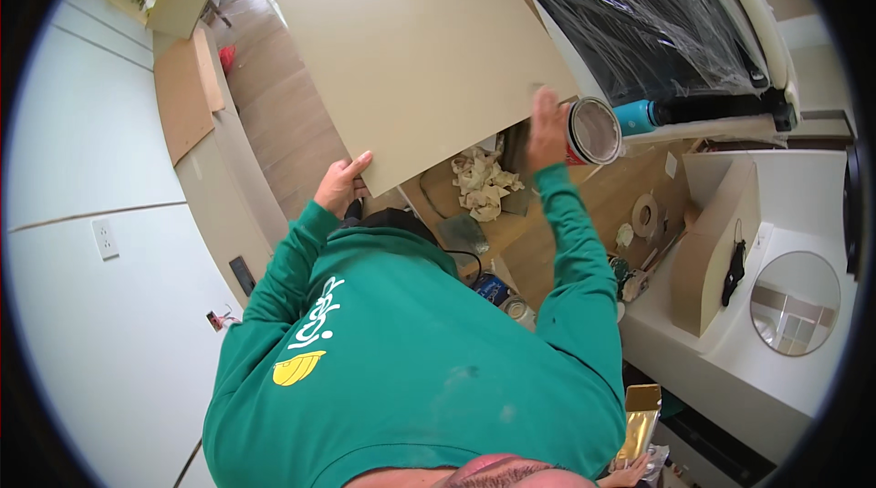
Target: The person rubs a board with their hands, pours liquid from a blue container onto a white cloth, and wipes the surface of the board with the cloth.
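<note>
A large flat beige panel (411, 50) stretches away in front of me. My left hand (343, 185) is closed on its near left corner, with the thumb lying on the top face. At the panel's near right corner is my right hand (547, 130), its fingers pointing up and smeared by motion, so I cannot make out whether they grip the edge. Just right of that hand stands an open paint can (594, 131) with a brownish inside. Crumpled cream paper (482, 183) lies below the panel's near edge, between my hands.
A turquoise cylinder (636, 117) is beside the paint can. Clear plastic sheeting (630, 14) covers a dark surface at the far right. A tape roll (645, 214) lies near a white counter with a round mirror (796, 304). A white wall (100, 306) rises on my left.
</note>
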{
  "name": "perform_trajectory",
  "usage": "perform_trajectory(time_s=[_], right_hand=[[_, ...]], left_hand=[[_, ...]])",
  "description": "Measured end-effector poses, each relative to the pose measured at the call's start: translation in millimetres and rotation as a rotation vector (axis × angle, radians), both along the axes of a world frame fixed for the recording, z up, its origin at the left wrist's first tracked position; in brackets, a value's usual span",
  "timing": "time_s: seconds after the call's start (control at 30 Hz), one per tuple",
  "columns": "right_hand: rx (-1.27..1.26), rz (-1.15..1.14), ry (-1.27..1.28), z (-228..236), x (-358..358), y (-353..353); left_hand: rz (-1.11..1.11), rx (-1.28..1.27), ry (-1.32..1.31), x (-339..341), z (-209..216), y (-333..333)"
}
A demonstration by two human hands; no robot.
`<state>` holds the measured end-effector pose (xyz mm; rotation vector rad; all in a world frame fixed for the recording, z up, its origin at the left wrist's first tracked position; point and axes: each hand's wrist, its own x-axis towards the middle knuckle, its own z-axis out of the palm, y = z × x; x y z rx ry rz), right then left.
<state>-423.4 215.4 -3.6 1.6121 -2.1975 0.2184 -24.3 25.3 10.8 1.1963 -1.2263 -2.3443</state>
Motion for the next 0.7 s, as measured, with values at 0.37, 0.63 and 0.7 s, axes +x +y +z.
perform_trajectory(time_s=[0.37,0.63,0.7], right_hand=[[-0.849,-0.404,-0.682,6,103,66],[-0.870,-0.841,-0.840,-43,205,189],[-0.901,-0.913,-0.823,-37,213,211]], left_hand=[[-0.862,-1.638,-0.506,-40,54,68],[-0.922,-2.022,-0.134,-239,20,56],[-0.899,-2.010,-0.037,-297,21,59]])
